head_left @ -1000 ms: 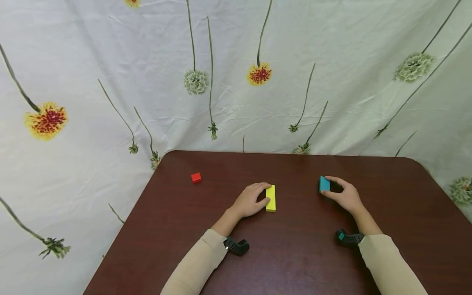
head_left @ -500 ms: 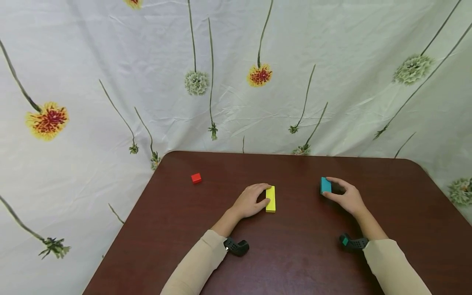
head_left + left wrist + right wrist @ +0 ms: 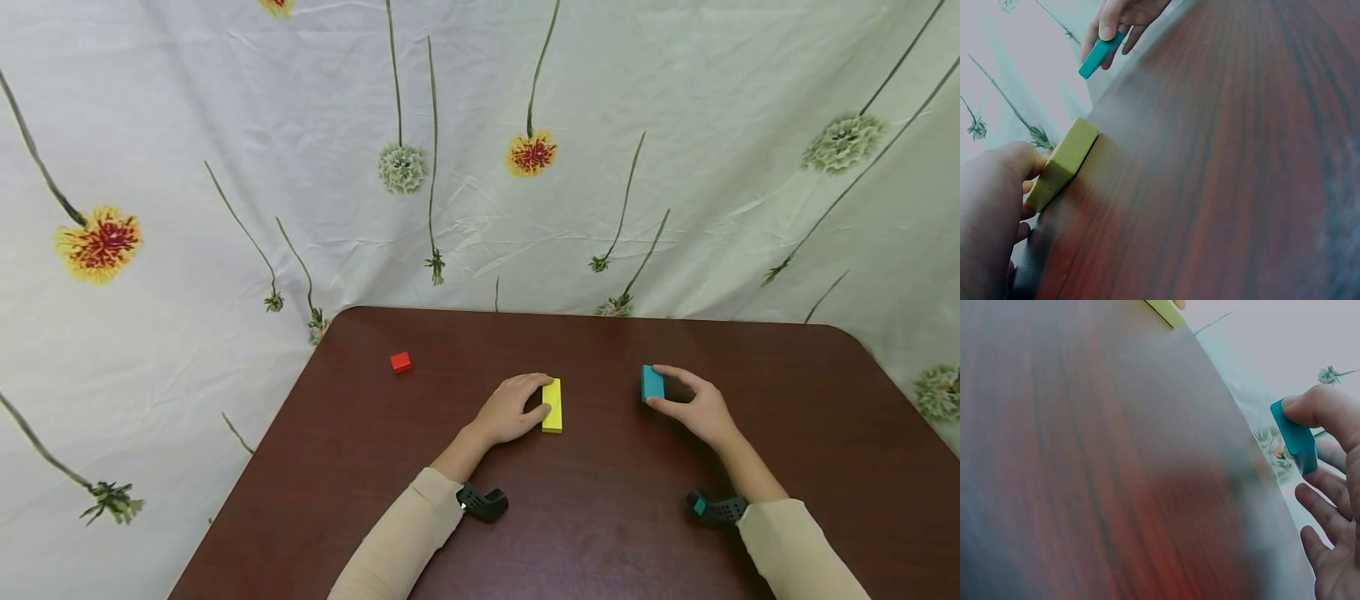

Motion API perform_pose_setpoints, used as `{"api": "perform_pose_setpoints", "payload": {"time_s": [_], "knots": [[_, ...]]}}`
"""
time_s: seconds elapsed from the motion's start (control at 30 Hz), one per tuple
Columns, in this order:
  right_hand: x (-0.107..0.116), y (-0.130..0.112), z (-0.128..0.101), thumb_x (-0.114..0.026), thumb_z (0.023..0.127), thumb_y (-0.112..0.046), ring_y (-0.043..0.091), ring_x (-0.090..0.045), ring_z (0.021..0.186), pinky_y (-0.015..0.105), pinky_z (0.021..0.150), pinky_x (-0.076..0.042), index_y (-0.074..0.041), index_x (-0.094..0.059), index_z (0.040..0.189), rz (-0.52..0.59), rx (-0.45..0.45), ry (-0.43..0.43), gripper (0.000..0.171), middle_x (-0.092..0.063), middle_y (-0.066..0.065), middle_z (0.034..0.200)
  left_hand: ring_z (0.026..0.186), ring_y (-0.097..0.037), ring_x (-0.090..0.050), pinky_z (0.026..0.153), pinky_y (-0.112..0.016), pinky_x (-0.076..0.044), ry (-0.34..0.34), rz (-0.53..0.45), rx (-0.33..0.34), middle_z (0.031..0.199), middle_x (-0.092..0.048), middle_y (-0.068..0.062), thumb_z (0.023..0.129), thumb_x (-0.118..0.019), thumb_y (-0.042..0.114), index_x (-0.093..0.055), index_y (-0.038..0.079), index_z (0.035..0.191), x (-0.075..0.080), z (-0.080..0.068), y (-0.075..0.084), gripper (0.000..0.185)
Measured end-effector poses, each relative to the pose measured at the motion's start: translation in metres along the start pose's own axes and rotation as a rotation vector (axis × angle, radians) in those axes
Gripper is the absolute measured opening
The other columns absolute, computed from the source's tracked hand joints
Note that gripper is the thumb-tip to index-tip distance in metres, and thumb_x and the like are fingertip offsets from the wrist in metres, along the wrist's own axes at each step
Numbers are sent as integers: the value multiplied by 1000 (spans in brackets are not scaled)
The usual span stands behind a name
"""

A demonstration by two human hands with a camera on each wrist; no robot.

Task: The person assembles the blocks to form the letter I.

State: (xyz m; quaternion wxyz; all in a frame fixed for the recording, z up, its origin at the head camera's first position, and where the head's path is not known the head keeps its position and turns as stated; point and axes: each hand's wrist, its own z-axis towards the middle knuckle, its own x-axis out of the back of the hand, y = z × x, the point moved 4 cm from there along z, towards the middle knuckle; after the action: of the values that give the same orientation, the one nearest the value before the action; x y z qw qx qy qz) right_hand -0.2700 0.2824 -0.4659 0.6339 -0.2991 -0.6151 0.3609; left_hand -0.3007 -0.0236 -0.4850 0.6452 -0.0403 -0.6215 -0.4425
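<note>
My left hand (image 3: 512, 408) holds a long yellow block (image 3: 552, 407) by its ends, thumb at the near end and fingertips at the far end. The yellow block (image 3: 1063, 164) lies on the tabletop in the left wrist view. To the right, my right hand (image 3: 701, 408) pinches a blue block (image 3: 652, 382) between thumb and fingers. In the right wrist view the blue block (image 3: 1295, 436) is held off the table, the other fingers spread loosely below it. A gap of bare wood separates the two blocks.
A small red block (image 3: 401, 362) lies at the back left of the dark brown table (image 3: 600, 517). Behind the table's far edge hangs a white cloth (image 3: 465, 200) printed with flowers. Each wrist wears a black band, such as the left wristband (image 3: 483, 503).
My right hand, with the blue block, has shifted slightly to the left and a little nearer to me. The left hand and the yellow block have stayed in place.
</note>
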Motion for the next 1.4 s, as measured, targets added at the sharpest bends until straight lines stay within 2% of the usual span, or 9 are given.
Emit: {"api": "perform_pose_setpoints", "payload": {"time_s": [0.3, 0.57, 0.83, 1.4], "knots": [[-7, -5, -5, -75, 87, -35, 47, -31, 135, 68, 100, -31, -9, -52, 141, -24, 35, 8, 64, -41, 24, 146, 135, -24, -41, 112, -45, -29, -5, 4, 5, 143, -50, -7, 100, -53, 29, -50, 9, 141, 0, 0, 0, 46], [-13, -7, -10, -75, 87, -32, 46, -32, 134, 67, 100, -32, -9, -53, 140, 3, 53, 5, 63, -43, 23, 145, 135, -23, -42, 112, -44, -29, -5, 2, 8, 143, -50, -6, 100, -53, 29, -50, 10, 141, 0, 0, 0, 46], [-21, -11, -14, -77, 86, -30, 44, -37, 132, 65, 99, -34, -9, -54, 138, 12, 91, 1, 61, -47, 20, 143, 134, -25, -43, 112, -45, -30, 11, 7, -11, 142, -51, -8, 99, -53, 27, -51, 8, 140, 1, 0, 1, 45], [-41, -22, -22, -80, 82, -26, 38, -44, 130, 60, 100, -36, -11, -59, 134, 27, 155, -27, 58, -54, 14, 138, 135, -24, -42, 112, -45, -29, 1, 13, -4, 143, -50, -8, 99, -52, 29, -50, 9, 141, -2, 1, -2, 46]]}}
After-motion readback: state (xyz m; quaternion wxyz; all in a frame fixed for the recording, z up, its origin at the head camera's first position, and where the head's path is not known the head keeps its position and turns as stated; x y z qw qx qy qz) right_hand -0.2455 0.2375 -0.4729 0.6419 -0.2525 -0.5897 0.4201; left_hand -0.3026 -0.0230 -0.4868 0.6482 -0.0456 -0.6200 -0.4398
